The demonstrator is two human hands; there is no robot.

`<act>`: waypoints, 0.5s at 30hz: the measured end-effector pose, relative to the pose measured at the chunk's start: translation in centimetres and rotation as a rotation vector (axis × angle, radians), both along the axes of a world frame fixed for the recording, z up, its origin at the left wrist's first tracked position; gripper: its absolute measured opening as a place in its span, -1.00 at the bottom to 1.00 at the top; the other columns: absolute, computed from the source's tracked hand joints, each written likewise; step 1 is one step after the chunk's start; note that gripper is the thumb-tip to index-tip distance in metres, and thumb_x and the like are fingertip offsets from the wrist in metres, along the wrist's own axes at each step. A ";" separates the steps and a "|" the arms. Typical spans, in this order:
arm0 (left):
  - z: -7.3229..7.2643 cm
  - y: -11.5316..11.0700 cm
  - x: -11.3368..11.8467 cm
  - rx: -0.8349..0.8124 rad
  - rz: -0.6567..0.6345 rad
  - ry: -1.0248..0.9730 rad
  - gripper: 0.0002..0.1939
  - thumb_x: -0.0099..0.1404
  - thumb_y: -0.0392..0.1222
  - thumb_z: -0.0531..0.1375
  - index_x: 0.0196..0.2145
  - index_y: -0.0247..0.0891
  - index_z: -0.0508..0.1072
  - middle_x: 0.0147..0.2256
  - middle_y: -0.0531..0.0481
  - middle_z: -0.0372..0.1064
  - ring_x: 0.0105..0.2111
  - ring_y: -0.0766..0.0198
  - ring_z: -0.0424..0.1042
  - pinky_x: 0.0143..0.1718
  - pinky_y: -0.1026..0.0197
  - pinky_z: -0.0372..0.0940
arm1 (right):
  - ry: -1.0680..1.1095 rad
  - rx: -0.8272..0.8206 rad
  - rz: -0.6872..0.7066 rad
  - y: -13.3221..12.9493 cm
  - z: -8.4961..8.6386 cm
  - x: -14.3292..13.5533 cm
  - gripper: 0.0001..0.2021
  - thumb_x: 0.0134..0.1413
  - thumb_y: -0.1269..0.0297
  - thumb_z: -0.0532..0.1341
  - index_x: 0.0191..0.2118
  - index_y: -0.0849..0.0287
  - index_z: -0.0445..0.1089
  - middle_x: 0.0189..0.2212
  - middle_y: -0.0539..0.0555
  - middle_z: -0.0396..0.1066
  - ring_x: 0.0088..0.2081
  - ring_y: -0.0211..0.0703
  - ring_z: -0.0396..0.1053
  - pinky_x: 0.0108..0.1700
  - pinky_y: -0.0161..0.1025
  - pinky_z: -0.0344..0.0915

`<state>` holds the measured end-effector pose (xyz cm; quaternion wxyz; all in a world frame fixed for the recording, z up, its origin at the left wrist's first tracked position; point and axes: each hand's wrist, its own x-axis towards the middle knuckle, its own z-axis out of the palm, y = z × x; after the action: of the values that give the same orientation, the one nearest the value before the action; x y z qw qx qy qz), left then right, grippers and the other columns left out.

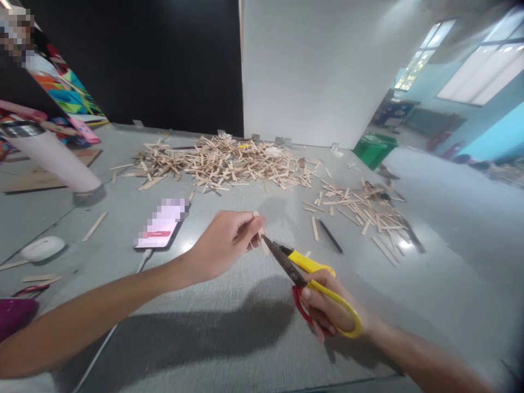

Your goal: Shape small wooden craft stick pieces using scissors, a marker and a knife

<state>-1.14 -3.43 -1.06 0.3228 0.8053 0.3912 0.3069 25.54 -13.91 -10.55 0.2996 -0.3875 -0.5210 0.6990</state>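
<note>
My left hand [223, 240] pinches a small wooden craft stick [265, 246] between thumb and fingertips above the table's middle. My right hand [333, 305] is wrapped round the handles of scissors [301, 278] with one yellow and one red loop. Their dark blades point up and left, with the tips at the stick; whether they touch it I cannot tell. Just behind the blades is a yellow utility knife [311, 264], partly hidden by the scissors and my hand. A black pen [329, 236] and a loose wooden stick [315, 228] lie to the right.
A large heap of wooden sticks [229, 164] lies along the back panels, and a smaller pile [364, 204] at right. On the left are a phone [164, 224] with a white cable, a pink tumbler [57, 158] and a white mouse [43, 248]. A green bin [374, 150] stands beyond.
</note>
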 end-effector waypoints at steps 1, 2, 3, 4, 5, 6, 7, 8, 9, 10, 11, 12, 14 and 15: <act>0.0 0.0 0.0 0.008 0.000 0.004 -0.47 0.64 0.01 0.05 -0.47 -0.24 0.48 -0.52 0.04 0.52 -0.54 0.36 0.42 -0.44 0.31 0.22 | -0.002 -0.001 -0.002 0.0 0.0 0.0 -0.37 0.33 -0.37 0.30 -0.46 0.12 0.28 -0.77 -0.16 0.15 -0.77 -0.37 0.14 -0.71 -0.44 0.18; 0.0 0.1 0.0 0.017 0.001 0.009 -0.47 0.64 0.01 0.05 -0.47 -0.24 0.47 -0.52 0.04 0.52 -0.54 0.36 0.42 -0.44 0.30 0.22 | -0.001 -0.002 -0.006 0.0 -0.1 -0.1 -0.36 0.32 -0.38 0.29 -0.46 0.11 0.27 -0.77 -0.16 0.15 -0.77 -0.37 0.14 -0.71 -0.43 0.19; -0.1 0.1 -0.1 0.027 0.005 0.018 -0.47 0.64 0.01 0.04 -0.47 -0.24 0.47 -0.52 0.04 0.52 -0.55 0.35 0.41 -0.44 0.30 0.22 | 0.002 -0.003 -0.010 0.0 -0.2 -0.2 -0.36 0.32 -0.38 0.29 -0.45 0.11 0.26 -0.75 -0.16 0.15 -0.77 -0.38 0.14 -0.69 -0.43 0.22; -0.1 0.1 -0.1 0.037 0.012 0.029 -0.47 0.64 0.01 0.04 -0.46 -0.24 0.47 -0.52 0.03 0.52 -0.55 0.35 0.42 -0.44 0.29 0.21 | 0.009 -0.001 -0.011 0.0 -0.3 -0.4 -0.37 0.31 -0.39 0.30 -0.44 0.11 0.26 -0.74 -0.17 0.15 -0.76 -0.39 0.13 -0.66 -0.41 0.27; -0.2 0.1 -0.1 0.048 0.020 0.041 -0.46 0.65 0.02 0.04 -0.46 -0.24 0.48 -0.52 0.03 0.52 -0.54 0.34 0.42 -0.45 0.29 0.21 | 0.018 0.005 -0.019 0.0 -0.4 -0.5 -0.37 0.30 -0.39 0.31 -0.42 0.11 0.26 -0.72 -0.19 0.15 -0.75 -0.40 0.11 -0.62 -0.40 0.35; -0.3 0.1 -0.1 0.062 0.028 0.052 -0.46 0.65 0.02 0.04 -0.46 -0.24 0.49 -0.52 0.03 0.52 -0.54 0.33 0.43 -0.45 0.28 0.20 | 0.027 0.016 -0.037 0.0 -0.5 -0.7 -0.38 0.28 -0.39 0.33 -0.39 0.11 0.27 -0.70 -0.21 0.15 -0.74 -0.42 0.09 -0.55 -0.37 0.42; -0.4 0.0 -0.1 0.077 0.036 0.059 -0.45 0.65 0.02 0.04 -0.46 -0.24 0.49 -0.52 0.03 0.52 -0.53 0.32 0.44 -0.45 0.27 0.19 | 0.031 0.025 -0.057 0.1 -0.6 -0.8 -0.38 0.26 -0.40 0.34 -0.36 0.11 0.29 -0.68 -0.23 0.15 -0.73 -0.44 0.07 -0.49 -0.35 0.49; -0.5 0.0 -0.1 0.095 0.042 0.062 -0.45 0.65 0.02 0.05 -0.46 -0.24 0.50 -0.52 0.02 0.52 -0.53 0.31 0.45 -0.45 0.27 0.19 | 0.032 0.033 -0.074 0.1 -0.6 -0.9 -0.39 0.25 -0.40 0.34 -0.33 0.12 0.30 -0.67 -0.24 0.15 -0.72 -0.45 0.06 -0.43 -0.32 0.54; -0.6 0.0 0.0 0.113 0.045 0.061 -0.45 0.65 0.02 0.05 -0.47 -0.24 0.50 -0.52 0.02 0.52 -0.53 0.31 0.45 -0.46 0.26 0.18 | 0.030 0.041 -0.085 0.1 -0.5 -1.0 -0.39 0.25 -0.41 0.34 -0.33 0.12 0.30 -0.67 -0.25 0.15 -0.72 -0.46 0.05 -0.40 -0.31 0.56; -0.7 -0.1 0.0 0.127 0.046 0.060 -0.45 0.65 0.02 0.06 -0.47 -0.24 0.51 -0.52 0.02 0.52 -0.53 0.31 0.45 -0.46 0.26 0.18 | 0.022 0.045 -0.089 0.1 -0.4 -1.1 -0.39 0.26 -0.40 0.33 -0.34 0.12 0.29 -0.68 -0.25 0.15 -0.72 -0.46 0.04 -0.42 -0.31 0.55; -0.8 -0.1 0.0 0.137 0.045 0.059 -0.46 0.65 0.02 0.06 -0.46 -0.24 0.51 -0.51 0.02 0.53 -0.54 0.31 0.45 -0.46 0.26 0.18 | 0.012 0.042 -0.082 0.1 -0.3 -1.1 -0.39 0.28 -0.40 0.32 -0.37 0.11 0.28 -0.69 -0.24 0.14 -0.73 -0.45 0.04 -0.47 -0.33 0.52; -0.9 -0.1 0.1 0.144 0.045 0.057 -0.46 0.65 0.01 0.06 -0.46 -0.24 0.52 -0.51 0.02 0.53 -0.54 0.31 0.44 -0.47 0.26 0.18 | 0.001 0.036 -0.066 0.2 -0.1 -1.1 -0.38 0.29 -0.39 0.30 -0.40 0.11 0.27 -0.70 -0.23 0.14 -0.74 -0.44 0.04 -0.53 -0.35 0.47; -0.9 -0.1 0.1 0.150 0.042 0.056 -0.46 0.65 0.00 0.06 -0.46 -0.25 0.52 -0.51 0.02 0.53 -0.54 0.32 0.45 -0.47 0.27 0.17 | -0.019 0.019 -0.044 0.2 0.1 -1.0 -0.37 0.30 -0.39 0.29 -0.44 0.09 0.24 -0.73 -0.21 0.14 -0.76 -0.41 0.07 -0.63 -0.39 0.35; -0.9 0.0 0.1 0.149 0.041 0.056 -0.46 0.65 0.00 0.06 -0.46 -0.25 0.52 -0.51 0.03 0.53 -0.53 0.32 0.45 -0.47 0.27 0.17 | -0.030 0.010 -0.040 0.2 0.2 -0.9 -0.37 0.29 -0.40 0.29 -0.44 0.09 0.24 -0.74 -0.20 0.14 -0.76 -0.40 0.10 -0.66 -0.40 0.31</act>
<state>-1.06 -3.47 -1.96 0.2448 0.8272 0.3924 0.3191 24.60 -13.70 -10.38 0.3076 -0.4067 -0.5209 0.6845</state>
